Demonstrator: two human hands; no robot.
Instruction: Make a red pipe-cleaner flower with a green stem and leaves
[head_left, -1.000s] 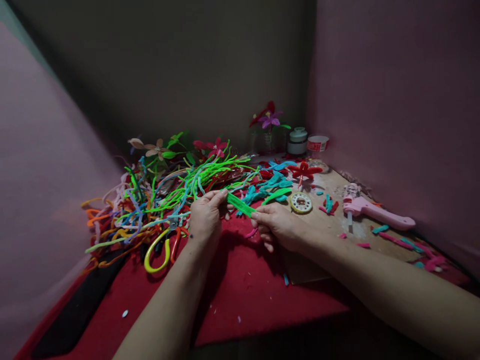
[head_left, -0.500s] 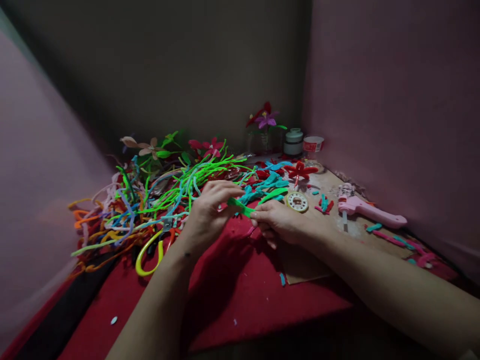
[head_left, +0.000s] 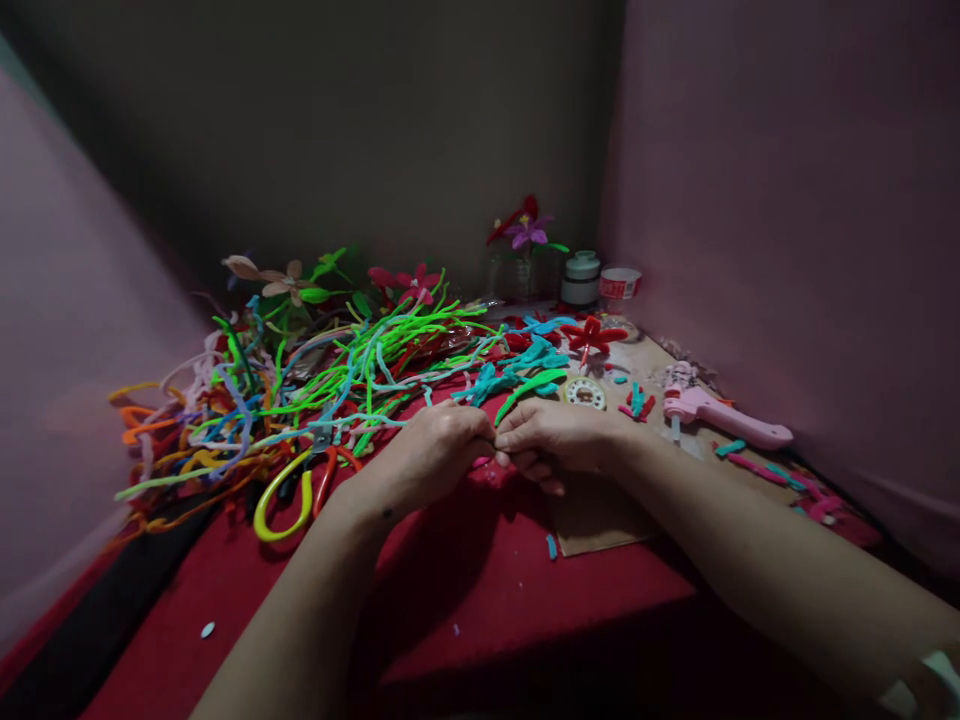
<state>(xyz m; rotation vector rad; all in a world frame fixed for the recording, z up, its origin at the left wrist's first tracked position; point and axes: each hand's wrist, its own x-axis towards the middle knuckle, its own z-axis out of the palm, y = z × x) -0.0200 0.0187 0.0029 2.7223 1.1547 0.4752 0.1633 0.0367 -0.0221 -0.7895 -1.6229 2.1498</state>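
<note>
- The left hand [head_left: 442, 452] has its fingers curled and its fingertips drawn together, meeting those of the right hand above the middle of the red-covered counter [head_left: 450, 610]; what it pinches is hidden.
- The right hand [head_left: 559, 438] is also closed at thumb and forefinger, its other fingers loosely bent below; I cannot tell what lies between its tips.
- A long green fuzzy piece [head_left: 530, 390] lies just beyond the right hand, with turquoise fuzzy pieces [head_left: 531, 358] farther toward the counter's far edge.
- A tangled pile of fuzzy stems [head_left: 390, 345], bright green, blue, orange and pink, spreads from the middle toward the left edge.
- Scissors [head_left: 307, 497] with yellow and orange handles lie at the pile's near side.
- Cardboard [head_left: 600, 515] extends under the right forearm; a round cream disc [head_left: 584, 392], a red fuzzy flower [head_left: 592, 337] and a pink glue gun [head_left: 724, 415] lie beyond the arm, the gun toward the right edge.
- A lidded jar [head_left: 581, 278] and a red-and-white cup [head_left: 620, 283] stand side by side near the far right corner.
</note>
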